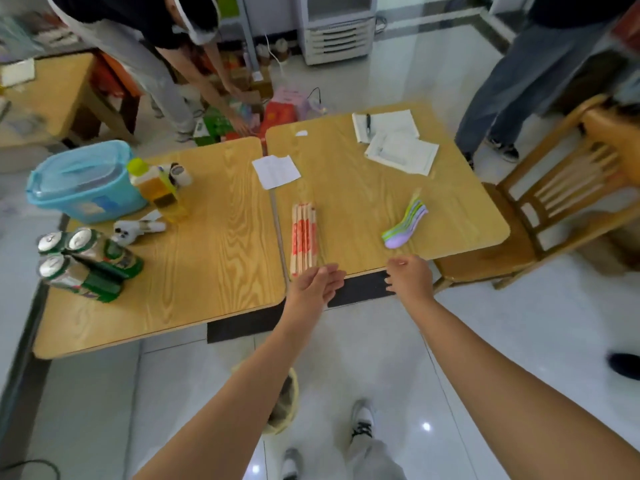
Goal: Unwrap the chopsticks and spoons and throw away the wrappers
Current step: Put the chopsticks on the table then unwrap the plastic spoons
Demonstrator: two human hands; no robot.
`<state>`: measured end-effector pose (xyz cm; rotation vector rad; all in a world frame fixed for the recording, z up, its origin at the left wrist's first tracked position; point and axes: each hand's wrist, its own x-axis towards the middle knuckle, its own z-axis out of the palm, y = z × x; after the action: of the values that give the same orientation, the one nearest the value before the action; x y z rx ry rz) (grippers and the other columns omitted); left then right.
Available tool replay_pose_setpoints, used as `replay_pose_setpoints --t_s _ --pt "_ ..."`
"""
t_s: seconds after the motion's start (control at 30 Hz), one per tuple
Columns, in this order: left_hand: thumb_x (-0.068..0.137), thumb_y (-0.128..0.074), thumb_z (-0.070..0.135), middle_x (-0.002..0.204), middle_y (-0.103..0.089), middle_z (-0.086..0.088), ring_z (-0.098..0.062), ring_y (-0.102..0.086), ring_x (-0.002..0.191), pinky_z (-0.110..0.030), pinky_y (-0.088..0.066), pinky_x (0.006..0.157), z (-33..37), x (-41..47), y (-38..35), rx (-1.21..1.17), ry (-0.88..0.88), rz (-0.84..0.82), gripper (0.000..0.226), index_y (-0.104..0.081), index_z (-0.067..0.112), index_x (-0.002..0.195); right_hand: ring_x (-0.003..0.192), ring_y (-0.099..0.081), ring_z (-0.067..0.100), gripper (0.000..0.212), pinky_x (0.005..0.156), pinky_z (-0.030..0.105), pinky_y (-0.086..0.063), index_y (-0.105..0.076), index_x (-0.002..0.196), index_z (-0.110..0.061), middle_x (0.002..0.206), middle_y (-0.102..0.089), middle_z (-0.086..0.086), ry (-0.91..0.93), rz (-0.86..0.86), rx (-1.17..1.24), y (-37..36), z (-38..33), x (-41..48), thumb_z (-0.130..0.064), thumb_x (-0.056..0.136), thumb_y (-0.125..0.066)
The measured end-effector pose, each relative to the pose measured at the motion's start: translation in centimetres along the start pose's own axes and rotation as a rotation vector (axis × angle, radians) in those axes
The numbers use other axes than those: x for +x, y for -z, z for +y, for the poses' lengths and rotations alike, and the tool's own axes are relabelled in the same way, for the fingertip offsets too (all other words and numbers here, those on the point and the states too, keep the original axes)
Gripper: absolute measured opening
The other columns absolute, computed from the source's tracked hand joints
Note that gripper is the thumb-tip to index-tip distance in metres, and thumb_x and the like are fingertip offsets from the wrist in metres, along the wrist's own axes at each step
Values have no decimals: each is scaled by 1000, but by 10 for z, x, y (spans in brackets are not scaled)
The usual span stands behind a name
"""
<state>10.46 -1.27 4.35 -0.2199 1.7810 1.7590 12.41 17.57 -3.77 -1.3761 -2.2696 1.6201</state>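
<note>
Several wrapped chopstick pairs (304, 238) in clear sleeves with red print lie side by side near the front of the right wooden table (363, 188). A bundle of pastel plastic spoons (406, 225), purple and green, lies to their right near the front edge. My left hand (318, 283) hovers open just below the chopsticks' near ends, holding nothing. My right hand (409, 277) is at the table's front edge below the spoons, fingers loosely curled, empty. A woven waste basket (284, 401) stands on the floor under my left forearm.
The left table (207, 244) bears a blue lidded tub (83, 181), a yellow bottle (161, 190), three cans (83, 261) and a small plush toy (133, 230). Papers (394, 140) lie at the back. A wooden chair (540, 216) stands right. People stand behind.
</note>
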Motion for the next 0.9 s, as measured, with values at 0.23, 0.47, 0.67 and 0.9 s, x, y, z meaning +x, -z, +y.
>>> replay_pose_setpoints --t_s 0.23,0.47,0.67,0.9 --pt "104 -40 15 94 -76 0 -13 -71 89 -19 -55 78 1 49 -47 52 4 6 26 -65 10 109 78 -72 35 48 42 31 -56 -62 110 -4 102 -68 14 -327 -34 196 0 -4 110 -43 83 -69" --pt "103 -42 11 89 -78 -1 -16 -72 87 -26 -55 80 -22 63 -36 133 65 83 25 -67 10 104 72 -67 32 59 52 50 -60 -37 114 -8 84 -66 14 -496 -89 293 -30 -10 171 -40 78 -72" --pt "103 -43 15 103 -76 -9 -24 -71 100 -29 -55 87 -28 65 -26 141 146 127 27 -67 7 112 54 -67 24 48 52 46 -61 -48 114 -1 79 -69 15 -406 -60 234 -32 -8 173 -30 80 -66" --pt "100 -51 13 114 -68 -10 -21 -67 103 -35 -49 99 0 64 -22 27 114 213 29 -57 5 127 35 -54 21 35 39 30 -49 -54 103 -8 62 -64 12 -63 -313 227 -29 -29 79 -31 81 -68"
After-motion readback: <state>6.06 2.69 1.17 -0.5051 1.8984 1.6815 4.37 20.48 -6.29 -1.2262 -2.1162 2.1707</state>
